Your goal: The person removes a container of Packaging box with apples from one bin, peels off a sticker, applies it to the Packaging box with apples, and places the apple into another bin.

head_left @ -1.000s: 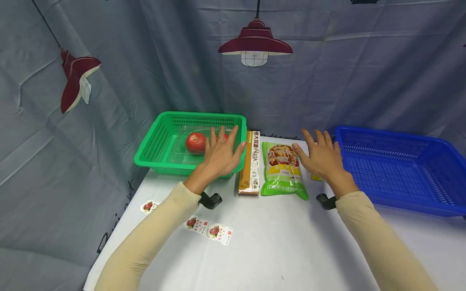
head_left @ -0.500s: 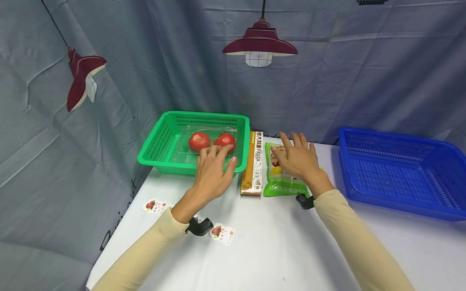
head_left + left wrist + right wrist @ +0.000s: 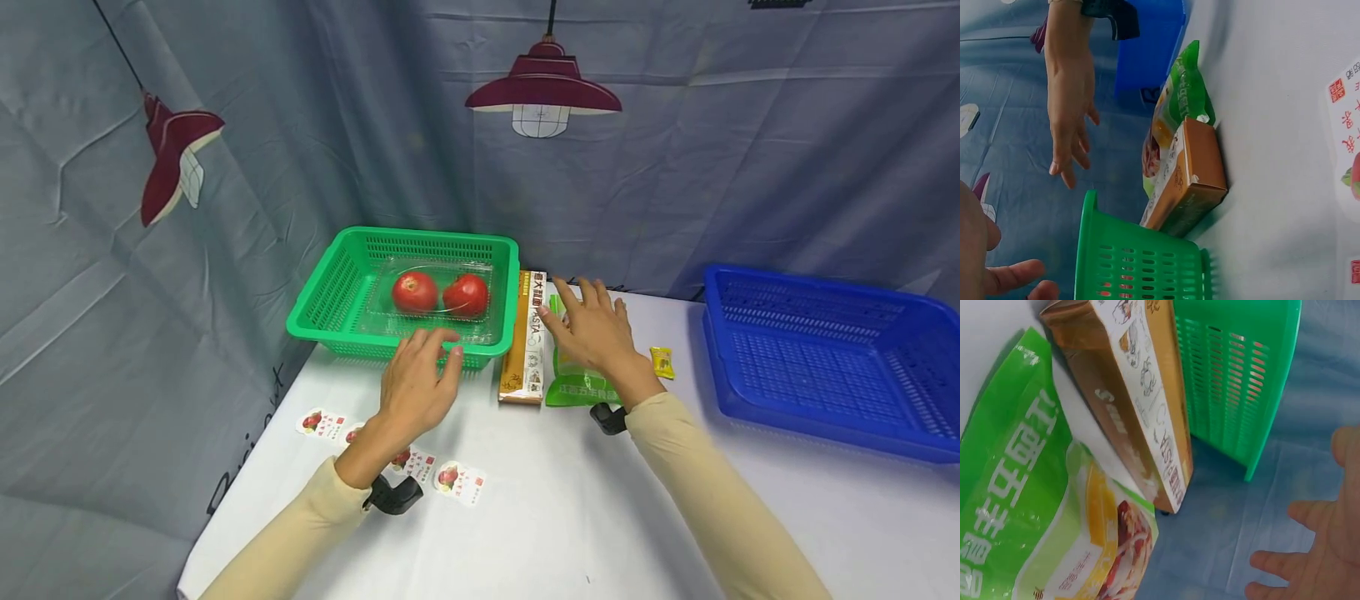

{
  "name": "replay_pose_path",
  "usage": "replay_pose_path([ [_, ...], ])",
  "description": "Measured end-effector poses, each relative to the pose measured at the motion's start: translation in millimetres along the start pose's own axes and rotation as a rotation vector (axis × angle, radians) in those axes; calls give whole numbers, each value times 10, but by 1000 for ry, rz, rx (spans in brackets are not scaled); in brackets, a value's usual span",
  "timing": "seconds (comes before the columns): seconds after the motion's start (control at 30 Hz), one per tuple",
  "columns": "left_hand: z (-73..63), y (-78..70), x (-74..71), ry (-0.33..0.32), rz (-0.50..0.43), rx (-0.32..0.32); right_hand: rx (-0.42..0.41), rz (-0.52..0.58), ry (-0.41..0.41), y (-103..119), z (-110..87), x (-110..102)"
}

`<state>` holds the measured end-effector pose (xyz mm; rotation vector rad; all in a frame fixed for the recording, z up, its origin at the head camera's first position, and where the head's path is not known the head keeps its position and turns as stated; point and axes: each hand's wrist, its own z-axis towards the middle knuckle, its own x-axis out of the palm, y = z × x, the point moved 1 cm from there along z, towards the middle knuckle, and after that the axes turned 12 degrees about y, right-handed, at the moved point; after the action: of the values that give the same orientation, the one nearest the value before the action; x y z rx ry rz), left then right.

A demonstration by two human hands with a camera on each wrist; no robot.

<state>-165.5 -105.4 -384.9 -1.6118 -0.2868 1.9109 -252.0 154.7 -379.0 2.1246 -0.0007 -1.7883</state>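
Note:
In the head view my left hand [image 3: 416, 383] hovers just in front of the green basket [image 3: 303, 329], fingers loosely bent around nothing. Inside that basket, two red round fruits [image 3: 415, 292] sit in a clear plastic tray [image 3: 375, 312]. My right hand [image 3: 596, 333], fingers spread, hangs over a green food bag [image 3: 581, 392] and covers much of it. Left of the bag lies a long pasta box [image 3: 525, 367] against the basket's side. The right wrist view shows the bag [image 3: 1016, 469] and box [image 3: 1110, 419] apart from the fingers [image 3: 1279, 565].
A blue basket [image 3: 802, 358] stands at the right of the white table. A small yellow packet [image 3: 662, 362] lies between it and the bag. Several fruit-print stickers [image 3: 459, 482] are on the table at front left. A grey curtain [image 3: 637, 167] hangs behind.
My left hand has drawn back from over the green basket toward me, its fingers bending. My right hand has moved left, from beside the bag to over it, uncovering the yellow packet.

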Motion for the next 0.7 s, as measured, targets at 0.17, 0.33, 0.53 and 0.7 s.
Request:
replay_pose_path([
  [0.17, -45, 90, 25, 12, -62, -68, -18, -10, -7, 76, 24, 22],
  [0.33, -48, 212, 51, 34, -120, -146, -29, -2, -2, 162, 55, 30],
  [0.53, -61, 292, 87, 45, -205, -193, -41, -11, 17, 234, 84, 54],
  [0.7, -68, 347, 130, 39, -269, -222, -53, -10, 14, 280, 122, 86],
])
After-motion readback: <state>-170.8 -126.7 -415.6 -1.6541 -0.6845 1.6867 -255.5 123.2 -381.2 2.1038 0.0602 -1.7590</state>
